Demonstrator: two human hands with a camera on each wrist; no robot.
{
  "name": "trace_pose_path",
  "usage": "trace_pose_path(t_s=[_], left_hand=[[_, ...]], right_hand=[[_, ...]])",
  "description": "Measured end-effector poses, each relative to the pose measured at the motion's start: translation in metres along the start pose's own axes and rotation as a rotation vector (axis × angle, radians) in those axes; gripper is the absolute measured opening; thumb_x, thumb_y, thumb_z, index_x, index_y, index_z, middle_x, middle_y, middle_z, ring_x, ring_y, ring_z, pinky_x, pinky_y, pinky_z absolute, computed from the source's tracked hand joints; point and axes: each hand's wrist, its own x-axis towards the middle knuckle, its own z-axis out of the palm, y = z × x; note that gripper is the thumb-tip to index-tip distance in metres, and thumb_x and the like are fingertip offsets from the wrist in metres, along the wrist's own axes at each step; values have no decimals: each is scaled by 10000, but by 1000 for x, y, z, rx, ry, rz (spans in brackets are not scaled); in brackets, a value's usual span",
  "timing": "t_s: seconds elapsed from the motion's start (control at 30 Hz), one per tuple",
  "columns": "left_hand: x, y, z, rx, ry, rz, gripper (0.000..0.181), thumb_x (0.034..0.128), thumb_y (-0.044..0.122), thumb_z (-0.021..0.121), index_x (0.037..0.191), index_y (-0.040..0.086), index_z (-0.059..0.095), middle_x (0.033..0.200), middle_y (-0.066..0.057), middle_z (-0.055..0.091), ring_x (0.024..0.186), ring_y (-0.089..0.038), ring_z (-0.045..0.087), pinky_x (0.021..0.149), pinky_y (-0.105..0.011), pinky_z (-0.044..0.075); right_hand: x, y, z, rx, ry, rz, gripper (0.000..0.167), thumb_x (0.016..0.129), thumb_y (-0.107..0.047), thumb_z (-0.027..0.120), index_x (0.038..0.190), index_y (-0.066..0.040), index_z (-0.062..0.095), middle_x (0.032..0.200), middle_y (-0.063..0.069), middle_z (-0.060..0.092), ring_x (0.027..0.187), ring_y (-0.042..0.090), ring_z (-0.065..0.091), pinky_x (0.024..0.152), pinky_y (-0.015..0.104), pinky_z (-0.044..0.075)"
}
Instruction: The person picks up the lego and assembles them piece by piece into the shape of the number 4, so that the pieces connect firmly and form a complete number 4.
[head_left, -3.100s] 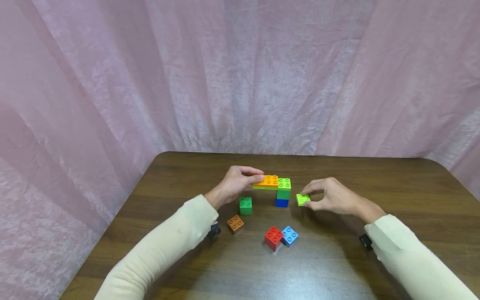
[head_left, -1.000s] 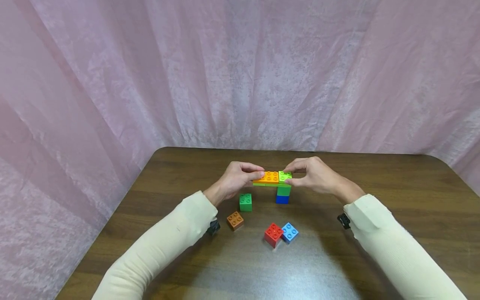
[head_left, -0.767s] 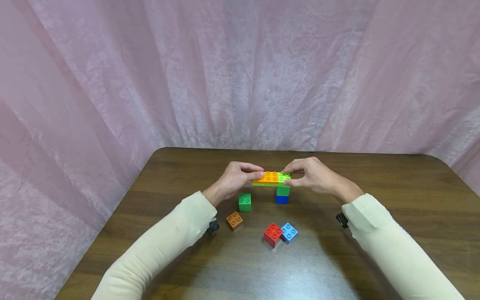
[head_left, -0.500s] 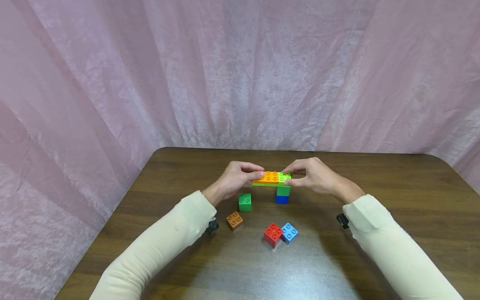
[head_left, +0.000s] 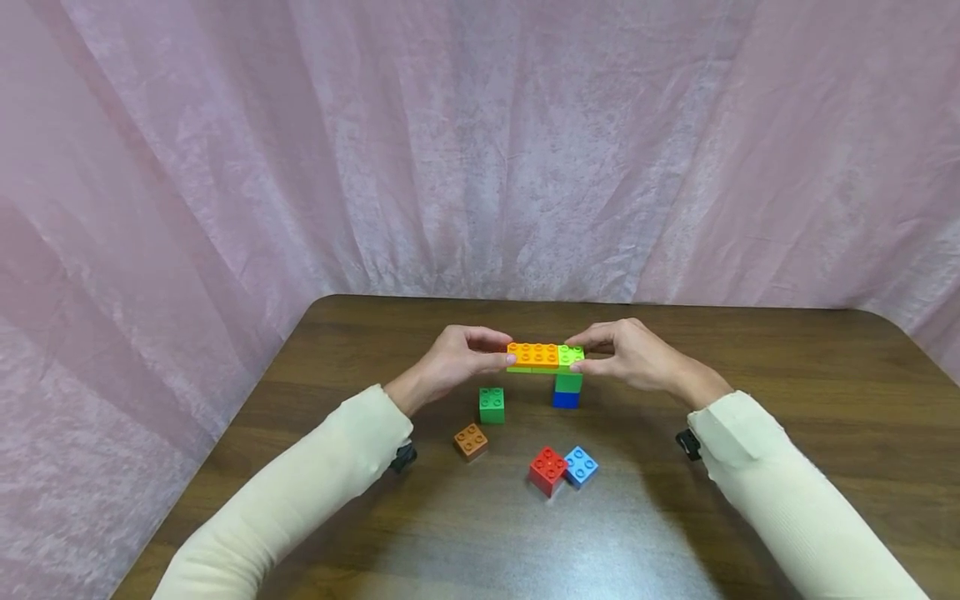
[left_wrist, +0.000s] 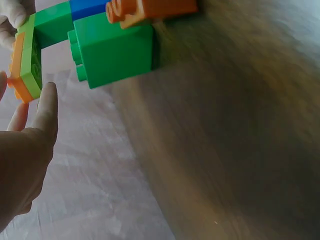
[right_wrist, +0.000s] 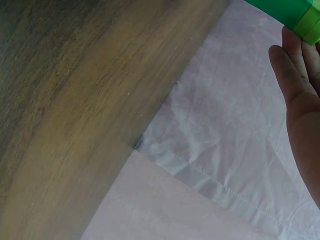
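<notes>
A stack of toy building bricks stands on the table: a blue brick [head_left: 566, 400] at the bottom, a green brick [head_left: 568, 383] above it, then a thin lime layer [head_left: 529, 370] reaching out leftward. On that layer lie an orange brick [head_left: 534, 355] and, at its right end, a lime-green brick [head_left: 567, 355]. My right hand [head_left: 637, 354] pinches the lime-green brick between thumb and fingers. At the orange brick's left end is my left hand [head_left: 446, 362], fingers spread. The left wrist view shows a gap between one finger [left_wrist: 47, 102] and the bricks.
Below the overhang, slightly left, a loose green brick [head_left: 491, 406] stands. A brown brick [head_left: 471, 442] lies nearer. A red brick [head_left: 548, 472] touches a light blue brick [head_left: 581, 467] on the wooden table [head_left: 750, 467]. A pink curtain [head_left: 480, 150] hangs behind.
My right hand has brought the lime-green brick from the table onto the stack's right end. My left hand has drawn back leftward, uncovering the orange brick's left studs.
</notes>
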Motion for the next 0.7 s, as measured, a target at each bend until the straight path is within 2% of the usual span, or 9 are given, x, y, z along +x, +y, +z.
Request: trace_pose_path(t_s=[0.17, 0.37, 0.53, 0.7], left_hand=[[-8, -11, -7, 106, -4, 22, 401, 838, 126, 824, 1206, 20, 705, 1132, -88, 716, 1001, -196, 678, 891, -317, 555], [-15, -24, -12, 185, -71, 36, 456, 827, 103, 829, 1231, -37, 672, 1187, -171, 692, 1049, -236, 679, 892, -330, 555], [-19, -29, -12, 230, -112, -5, 484, 804, 68, 842, 1241, -34, 662, 1196, -150, 691, 1095, -239, 660, 928, -339, 540], [-20, -33, -10, 280, -114, -32, 429, 767, 21, 858, 1164, -13, 698, 1072, -74, 712, 977, -182, 678, 853, -303, 562]], right_hand=[[0, 0, -1, -4, -3, 0, 352, 890, -177, 781, 1201, -25, 718, 1088, 59, 724, 872, 142, 645, 755, 320, 550], [-2, 0, -3, -12, 3, 1, 346, 891, -182, 779, 1196, -28, 721, 1078, 56, 724, 882, 152, 649, 766, 330, 552], [-2, 0, -2, 24, 0, 19, 343, 897, -158, 770, 1198, -5, 710, 1094, 94, 727, 975, 261, 684, 839, 424, 566], [-2, -1, 1, 47, 2, 31, 340, 899, -144, 766, 1195, 12, 702, 1076, 113, 733, 1008, 307, 685, 871, 461, 557]])
